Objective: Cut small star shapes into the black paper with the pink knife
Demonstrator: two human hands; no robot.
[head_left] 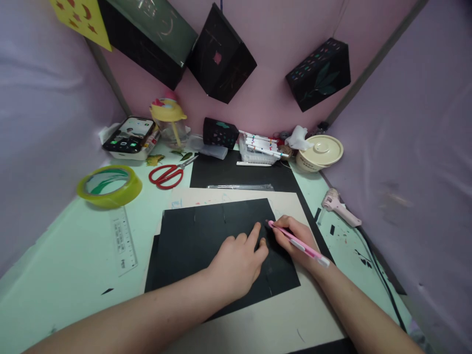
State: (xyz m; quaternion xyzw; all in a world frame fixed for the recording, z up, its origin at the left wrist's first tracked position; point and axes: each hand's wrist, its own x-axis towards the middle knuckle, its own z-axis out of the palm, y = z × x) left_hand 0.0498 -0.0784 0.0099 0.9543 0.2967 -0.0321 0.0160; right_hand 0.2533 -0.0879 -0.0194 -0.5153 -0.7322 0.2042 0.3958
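My left hand [238, 263] lies on a sheet of black paper [191, 250], index finger and thumb stretched out, the other fingers partly bent, holding nothing. In my right hand [297, 236] is a slim pink pen-shaped tool [302, 246] with a pale end, pinched near its dark tip. That tip is at the black sheet's upper right part, close to my left index finger; whether it touches cannot be made out. A few short, thin pale lines show on the sheet. Beneath it lies a cream board [258, 329], and more black paper [228, 169] extends behind.
Left are a tape roll [110, 199], clear ruler [124, 241] and red-handled scissors [165, 177]. Behind stand a phone [131, 133], cup [171, 128], basket of markers [260, 150] and lidded bowl [319, 152]. A pink glue gun [341, 209] trails its cable right. Black boxes [221, 59] hang above.
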